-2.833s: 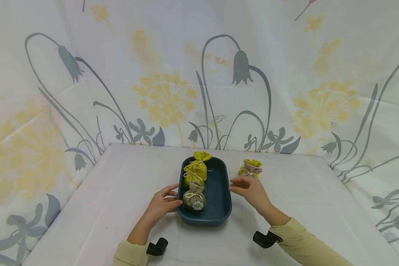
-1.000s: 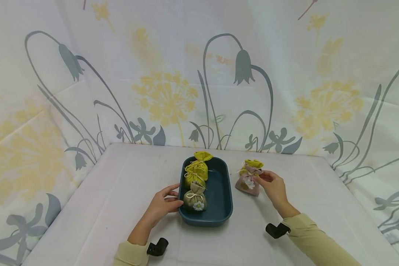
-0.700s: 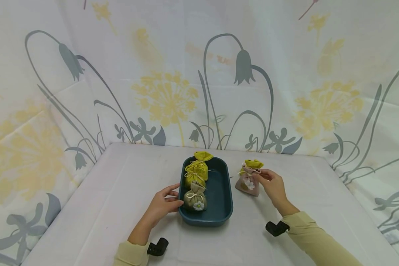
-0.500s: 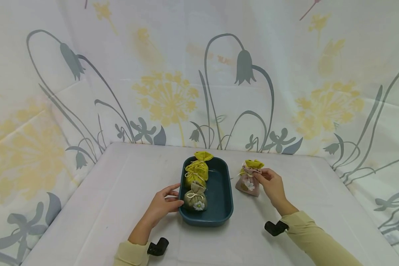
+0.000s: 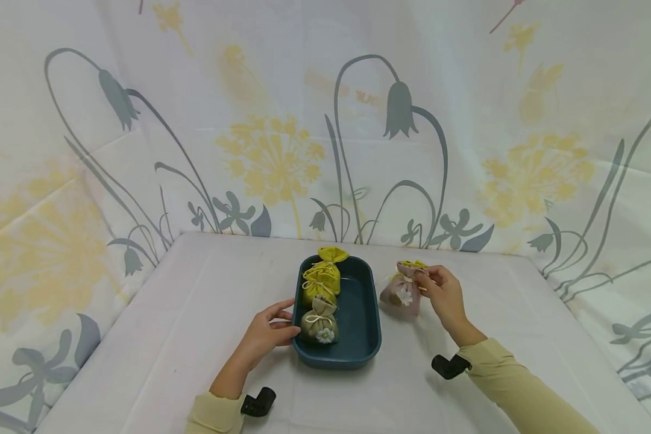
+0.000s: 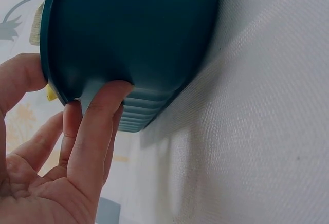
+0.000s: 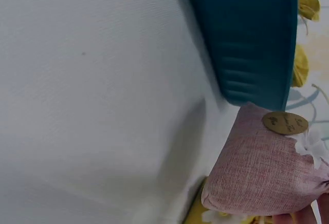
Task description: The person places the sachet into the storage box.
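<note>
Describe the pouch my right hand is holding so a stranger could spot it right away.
Find the teal tray mid-table; just right of it the right hand pinches the pink pouch by its neck. It is the only pink one, with a white flower, outside the tray.

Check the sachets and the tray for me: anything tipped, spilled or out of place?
Only the pink sachet: it hangs tilted by its neck from the right hand, beside the teal tray, hiding most of the yellow sachet behind. The left hand holds the tray's rim. Nothing spilled or damaged.

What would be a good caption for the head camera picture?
Right hand lifts a pink pouch beside a blue tray steadied by the left hand.
</note>
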The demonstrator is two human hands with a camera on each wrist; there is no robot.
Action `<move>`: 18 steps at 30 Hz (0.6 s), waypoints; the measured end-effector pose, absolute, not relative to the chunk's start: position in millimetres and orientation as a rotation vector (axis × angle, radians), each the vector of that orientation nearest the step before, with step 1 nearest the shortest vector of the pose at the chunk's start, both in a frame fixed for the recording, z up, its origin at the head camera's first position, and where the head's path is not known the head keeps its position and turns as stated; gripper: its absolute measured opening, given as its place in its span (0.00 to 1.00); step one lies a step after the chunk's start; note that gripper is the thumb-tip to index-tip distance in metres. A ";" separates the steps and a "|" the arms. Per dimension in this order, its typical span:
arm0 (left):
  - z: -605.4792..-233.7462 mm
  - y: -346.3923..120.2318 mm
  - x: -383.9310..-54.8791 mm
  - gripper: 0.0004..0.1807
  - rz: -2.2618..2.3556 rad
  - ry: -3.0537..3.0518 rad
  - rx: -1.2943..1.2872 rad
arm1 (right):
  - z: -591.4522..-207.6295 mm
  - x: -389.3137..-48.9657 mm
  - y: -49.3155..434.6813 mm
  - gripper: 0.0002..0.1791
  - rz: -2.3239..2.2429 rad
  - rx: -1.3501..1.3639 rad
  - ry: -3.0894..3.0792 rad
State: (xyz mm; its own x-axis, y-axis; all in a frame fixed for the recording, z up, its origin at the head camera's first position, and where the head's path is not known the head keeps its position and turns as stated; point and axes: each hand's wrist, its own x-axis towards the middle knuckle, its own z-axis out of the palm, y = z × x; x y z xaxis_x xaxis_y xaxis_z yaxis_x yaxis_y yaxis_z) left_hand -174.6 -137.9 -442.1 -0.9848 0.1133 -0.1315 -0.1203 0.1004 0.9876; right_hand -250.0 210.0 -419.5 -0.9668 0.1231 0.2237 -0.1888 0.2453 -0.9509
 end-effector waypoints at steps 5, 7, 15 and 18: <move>-446.7 -139.3 -176.7 0.34 2.008 2.184 0.012 | -408.8 -251.5 206.3 0.14 1.759 0.122 -2.254; -447.0 -139.4 -176.8 0.34 2.013 2.181 0.016 | -404.9 -252.8 204.7 0.14 1.752 0.154 -2.255; -447.1 -138.7 -176.3 0.34 2.005 2.181 0.008 | -392.6 -255.8 199.6 0.14 1.758 0.194 -2.257; -448.9 -139.5 -177.9 0.34 1.995 2.187 0.008 | -388.2 -256.6 198.4 0.15 1.732 0.189 -2.270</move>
